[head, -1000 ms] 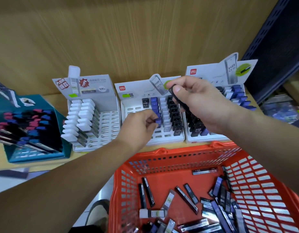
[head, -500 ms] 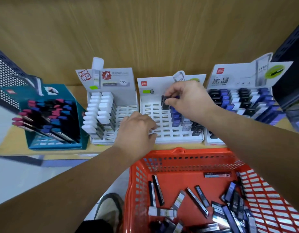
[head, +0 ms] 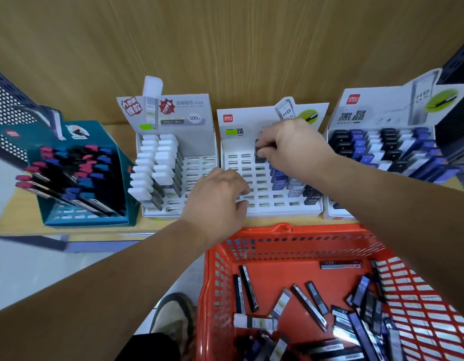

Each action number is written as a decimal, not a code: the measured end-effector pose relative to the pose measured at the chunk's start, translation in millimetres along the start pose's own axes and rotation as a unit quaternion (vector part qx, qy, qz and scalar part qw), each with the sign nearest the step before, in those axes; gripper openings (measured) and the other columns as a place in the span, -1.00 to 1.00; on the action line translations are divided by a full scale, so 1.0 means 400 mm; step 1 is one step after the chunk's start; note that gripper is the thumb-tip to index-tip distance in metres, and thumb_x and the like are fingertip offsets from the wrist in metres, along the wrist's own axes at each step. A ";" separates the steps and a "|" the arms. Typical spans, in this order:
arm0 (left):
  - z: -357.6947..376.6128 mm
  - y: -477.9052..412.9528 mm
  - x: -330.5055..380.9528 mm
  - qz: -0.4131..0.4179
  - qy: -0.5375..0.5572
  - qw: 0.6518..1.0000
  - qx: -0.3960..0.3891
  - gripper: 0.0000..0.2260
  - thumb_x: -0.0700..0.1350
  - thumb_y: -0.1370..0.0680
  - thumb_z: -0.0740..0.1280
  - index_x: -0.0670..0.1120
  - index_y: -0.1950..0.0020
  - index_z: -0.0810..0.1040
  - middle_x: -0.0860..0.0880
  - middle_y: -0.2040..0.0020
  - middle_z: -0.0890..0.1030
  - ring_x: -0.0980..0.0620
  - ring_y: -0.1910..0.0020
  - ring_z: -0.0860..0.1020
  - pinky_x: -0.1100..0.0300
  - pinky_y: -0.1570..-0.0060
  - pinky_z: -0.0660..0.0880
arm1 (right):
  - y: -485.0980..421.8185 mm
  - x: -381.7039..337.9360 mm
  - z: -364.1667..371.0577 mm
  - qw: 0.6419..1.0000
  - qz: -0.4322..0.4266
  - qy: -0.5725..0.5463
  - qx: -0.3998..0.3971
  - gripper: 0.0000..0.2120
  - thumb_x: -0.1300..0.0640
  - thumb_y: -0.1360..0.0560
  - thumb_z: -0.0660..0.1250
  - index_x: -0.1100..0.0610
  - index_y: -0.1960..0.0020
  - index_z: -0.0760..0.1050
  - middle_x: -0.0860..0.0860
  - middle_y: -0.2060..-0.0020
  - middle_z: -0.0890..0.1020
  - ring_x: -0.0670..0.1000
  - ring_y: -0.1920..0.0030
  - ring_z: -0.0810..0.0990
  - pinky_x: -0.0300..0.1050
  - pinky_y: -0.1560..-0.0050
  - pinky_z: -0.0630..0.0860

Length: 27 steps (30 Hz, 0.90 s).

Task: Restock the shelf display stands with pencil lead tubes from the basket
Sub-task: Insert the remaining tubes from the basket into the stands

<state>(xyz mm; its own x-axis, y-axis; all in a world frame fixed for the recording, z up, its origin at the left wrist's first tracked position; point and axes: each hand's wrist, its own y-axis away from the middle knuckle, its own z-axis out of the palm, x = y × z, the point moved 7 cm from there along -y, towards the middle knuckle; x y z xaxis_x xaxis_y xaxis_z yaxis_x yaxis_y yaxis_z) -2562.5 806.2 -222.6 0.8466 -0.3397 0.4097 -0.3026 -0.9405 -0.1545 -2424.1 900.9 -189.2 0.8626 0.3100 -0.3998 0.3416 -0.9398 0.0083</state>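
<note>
The middle white display stand [head: 254, 183] has slotted rows, with blue, white and black lead tubes filling its right side. My right hand [head: 290, 147] pinches a black-capped lead tube [head: 259, 155] at the stand's upper rows, with the tube's lower end among the slots. Bent fingertips of my left hand [head: 217, 201] rest on the stand's front left slots, and I see nothing in that hand. Below the shelf, the orange basket [head: 285, 229] holds several loose lead tubes [head: 314, 298].
A white-capped tube stand [head: 197, 162] sits left of the middle stand, and a teal stand [head: 77, 178] of pink, blue and black tubes sits further left. A fuller stand [head: 382, 149] is on the right. A shoe [head: 173, 316] shows beside the basket.
My right hand carried the black tube from above the stands down to the middle stand's upper rows. My left hand let go of a blue tube and moved to the stand's front left.
</note>
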 end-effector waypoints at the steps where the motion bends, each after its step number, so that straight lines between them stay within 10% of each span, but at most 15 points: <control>1: -0.005 0.002 0.003 -0.002 0.002 1.000 -0.005 -0.81 -0.15 -0.50 0.45 -0.07 -0.11 0.70 0.04 -0.09 0.67 -0.06 -0.12 0.55 -0.08 -0.15 0.53 | 0.005 -0.013 0.002 1.000 -0.013 0.023 -0.005 -0.88 0.06 -0.58 0.38 0.06 0.08 0.65 0.03 0.09 0.63 0.14 0.00 0.61 0.09 0.05 0.61; 5: -0.044 0.013 0.037 -0.001 0.014 1.000 0.026 -0.81 -0.15 -0.53 0.43 -0.06 -0.13 0.69 0.01 -0.06 0.65 -0.06 -0.10 0.54 0.00 -0.11 0.52 | 0.084 -0.046 -0.059 0.997 -0.044 0.009 0.068 -0.71 -0.04 -0.56 0.42 0.03 -0.24 0.62 0.03 -0.14 0.54 0.12 -0.14 0.58 0.10 0.00 0.60; 16: 0.031 0.133 0.269 -0.040 0.160 0.984 -0.068 -0.92 -0.10 -0.56 0.39 0.02 -0.03 0.65 0.12 0.28 0.56 0.12 0.27 0.52 0.16 0.20 0.51 | 0.539 0.039 -0.096 0.986 0.163 -0.024 -0.030 -0.82 -0.15 -0.54 0.36 -0.07 0.00 0.62 -0.12 0.05 0.61 -0.03 -0.03 0.61 -0.04 -0.06 0.59; 20: 0.189 0.214 0.271 -0.112 0.184 0.962 -0.167 -0.89 -0.12 -0.57 0.40 -0.01 -0.07 0.65 0.13 0.13 0.63 0.12 0.11 0.61 0.15 0.01 0.57 | 0.700 0.161 0.033 0.940 0.298 -0.069 -0.153 -0.82 -0.10 -0.55 0.36 -0.01 -0.06 0.59 -0.03 0.09 0.62 0.06 0.01 0.62 -0.14 0.02 0.52; 24: 0.389 0.350 0.218 -0.253 0.169 0.912 -0.274 -0.95 -0.08 -0.53 0.41 0.00 0.03 0.61 -0.06 0.02 0.70 -0.09 0.01 0.66 0.09 -0.01 0.59 | 0.831 0.277 0.185 0.884 0.409 -0.177 -0.138 -0.67 -0.04 -0.56 0.42 0.02 0.29 0.40 -0.07 0.37 0.45 -0.04 0.32 0.42 -0.20 0.29 0.41; 27: 0.507 0.492 0.165 -0.382 0.139 0.861 -0.306 -0.68 0.12 -0.46 0.43 -0.05 -0.10 0.60 -0.10 -0.06 0.66 -0.13 -0.01 0.66 0.13 0.02 0.60 | 0.924 0.324 0.321 0.821 0.505 -0.226 -0.143 -0.73 -0.13 -0.49 0.41 0.06 0.12 0.48 -0.01 0.25 0.53 0.04 0.22 0.53 -0.17 0.26 0.44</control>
<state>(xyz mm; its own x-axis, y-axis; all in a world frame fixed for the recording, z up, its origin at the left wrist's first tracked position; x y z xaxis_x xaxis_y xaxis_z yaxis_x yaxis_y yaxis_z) -2477.5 600.2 -408.4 0.7889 0.4710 0.3946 0.0501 -0.6893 0.7227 -2233.9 575.1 -355.9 0.5551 -0.7516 -0.3562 -0.3329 -0.5932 0.7330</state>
